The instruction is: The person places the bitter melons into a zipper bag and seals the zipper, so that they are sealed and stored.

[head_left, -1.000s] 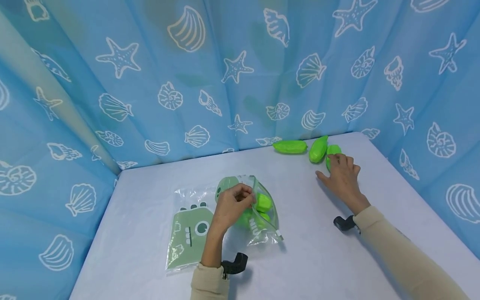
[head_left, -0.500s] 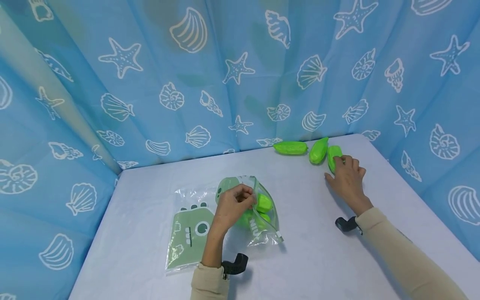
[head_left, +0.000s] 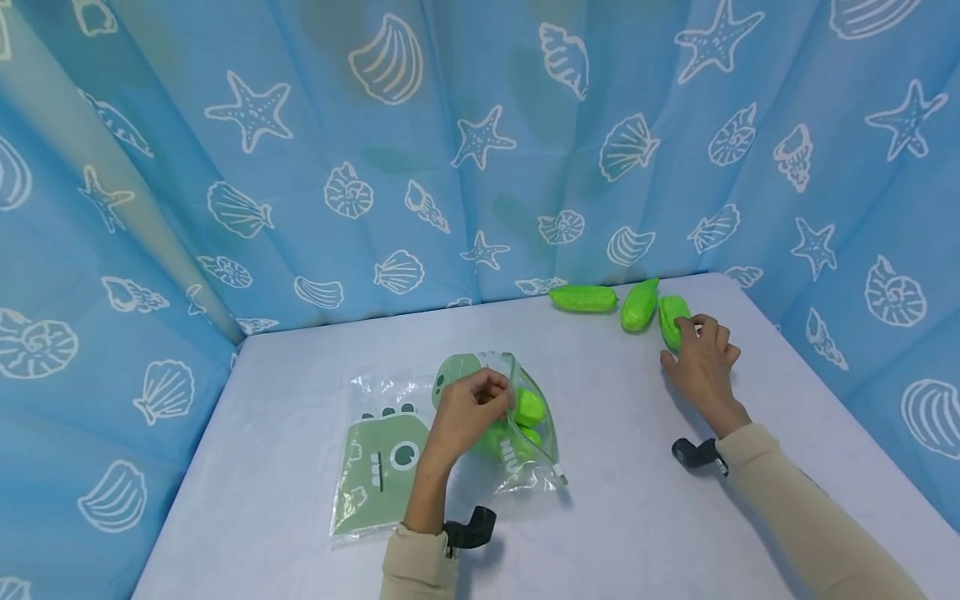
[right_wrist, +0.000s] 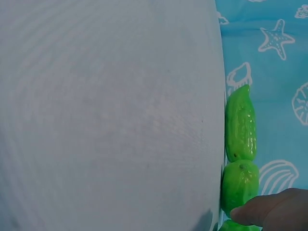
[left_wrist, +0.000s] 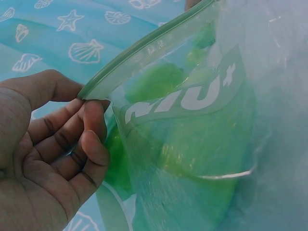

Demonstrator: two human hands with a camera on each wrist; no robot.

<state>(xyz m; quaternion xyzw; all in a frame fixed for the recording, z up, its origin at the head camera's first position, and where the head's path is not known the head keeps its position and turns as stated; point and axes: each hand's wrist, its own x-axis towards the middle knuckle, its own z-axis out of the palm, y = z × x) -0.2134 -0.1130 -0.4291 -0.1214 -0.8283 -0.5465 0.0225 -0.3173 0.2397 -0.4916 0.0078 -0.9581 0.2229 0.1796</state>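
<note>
My left hand [head_left: 465, 417] pinches the zip edge of a clear zip bag [left_wrist: 144, 53] between thumb and fingers. The bag carries green print and white letters, and its mouth gapes to the right. Bright green lumpy pieces [head_left: 531, 408] show inside it. At the back right, my right hand [head_left: 705, 367] reaches over the near end of a glossy green gourd-shaped vegetable [head_left: 672, 310], fingertips at its right side and thumb near its lower end. Just left stand out a second such vegetable [head_left: 640, 306], tilted, and a third [head_left: 583, 298], lying sideways. In the right wrist view only the thumb [right_wrist: 269, 209] shows.
A flat zip bag [head_left: 382, 475] with a green one-eyed monster print lies left of the held bag, partly under it. The white table [head_left: 615, 500] ends at the back against a blue curtain [head_left: 300, 167] with shell and starfish print.
My right hand has shifted slightly right, its thumb closer to the rightmost green vegetable, which has moved a little rightward with it. My left hand keeps its pinch on the bag.
</note>
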